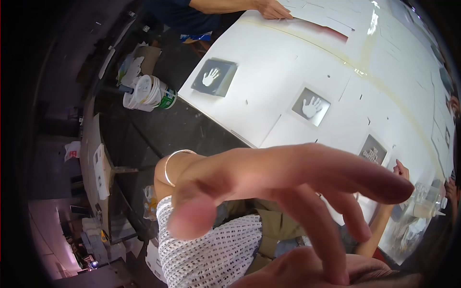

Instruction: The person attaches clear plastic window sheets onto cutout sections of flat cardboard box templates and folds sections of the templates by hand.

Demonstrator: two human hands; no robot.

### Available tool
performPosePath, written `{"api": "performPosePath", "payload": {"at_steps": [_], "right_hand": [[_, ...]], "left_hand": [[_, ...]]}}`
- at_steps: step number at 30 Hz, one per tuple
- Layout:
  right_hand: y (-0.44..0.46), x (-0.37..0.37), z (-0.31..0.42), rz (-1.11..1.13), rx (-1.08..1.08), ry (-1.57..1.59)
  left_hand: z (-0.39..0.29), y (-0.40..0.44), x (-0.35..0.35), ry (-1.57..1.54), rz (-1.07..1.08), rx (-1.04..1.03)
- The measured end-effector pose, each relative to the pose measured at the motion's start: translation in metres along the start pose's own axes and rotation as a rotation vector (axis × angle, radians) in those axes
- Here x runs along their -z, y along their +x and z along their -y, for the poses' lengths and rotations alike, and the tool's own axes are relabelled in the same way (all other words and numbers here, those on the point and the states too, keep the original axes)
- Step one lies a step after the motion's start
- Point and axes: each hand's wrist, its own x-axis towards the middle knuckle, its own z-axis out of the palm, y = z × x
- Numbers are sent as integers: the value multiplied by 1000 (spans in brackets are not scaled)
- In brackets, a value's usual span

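My left hand [269, 177] is very large and close to the camera, reaching across from the left with a thin band at its wrist. Its fingers are spread, and nothing shows between them. One fingertip lies against or just in front of my right hand [307, 271], which is cut off by the bottom edge. The right hand's fingers cannot be made out. Beyond them on the white table [269, 62] lie a grey block with a white handprint [211, 78], a framed handprint plate [311, 106] and a dark plate with lettering [372, 151], partly behind my left hand.
Another person's hand [273, 8] touches the table's far side by a reddish slot. A further person's hand [401, 169] rests at the right, near clear containers [425, 204]. White buckets [149, 93] stand on the dark floor left of the table. A wooden table [103, 177] is further left.
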Motion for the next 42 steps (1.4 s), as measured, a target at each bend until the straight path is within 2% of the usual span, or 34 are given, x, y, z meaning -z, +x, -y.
{"api": "performPosePath", "payload": {"at_steps": [2,3,4,5,6,8,12,14,18,20,21,22,23,25,28,30,32,35,36,37,39,40,41,42], "right_hand": [[-2,0,5,-1,-38,-1],[-1,0,1,2,-40,8],[0,0,-5,8,16,37],[2,0,-6,13,73,64],[0,-1,-5,15,72,68],[-3,-1,0,-18,-57,66],[-4,0,1,7,-76,46],[-1,4,12,-3,-92,35],[0,-3,15,-25,-122,51],[-6,1,-36,-5,-382,91],[-1,3,-25,-7,-513,102],[-4,1,-8,39,-124,40],[-6,0,-12,16,-128,83],[-1,1,2,-14,16,-23],[3,1,17,-10,-37,-12],[4,6,19,-25,-47,-20],[5,7,17,-3,-31,0],[7,8,18,6,-43,-21],[8,6,16,0,-47,-19],[9,5,14,-11,-7,-25],[10,5,12,-35,23,-41],[10,5,14,-9,-23,-30],[10,5,15,17,-71,-19],[11,4,17,11,-83,-30]], "left_hand": [[-7,-1,9,-16,-1,-2],[14,7,2,-23,-2,-1],[7,5,9,-31,-4,0],[32,29,29,-40,-6,-2],[1,5,18,-50,-7,-4],[0,4,13,-71,-14,-11],[5,6,15,-114,-26,-22],[23,8,-6,-125,-44,-13],[26,16,19,-132,-64,17],[2,9,17,-151,-64,23],[5,11,20,-171,-54,22],[6,13,28,-188,-34,23],[7,13,40,-55,-202,109],[10,14,74,198,-500,271],[32,4,171,198,-967,578],[54,-17,255,17,-1139,440],[69,-13,302,0,-1358,359],[100,-20,355,18,-1447,368],[109,-20,371,-20,-1527,445],[119,-19,386,-18,-1519,450],[140,0,395,-165,-1766,564],[155,-11,415,-162,-1545,553],[165,-3,418,-167,-1536,566],[176,4,420,-268,-1539,481]]}}
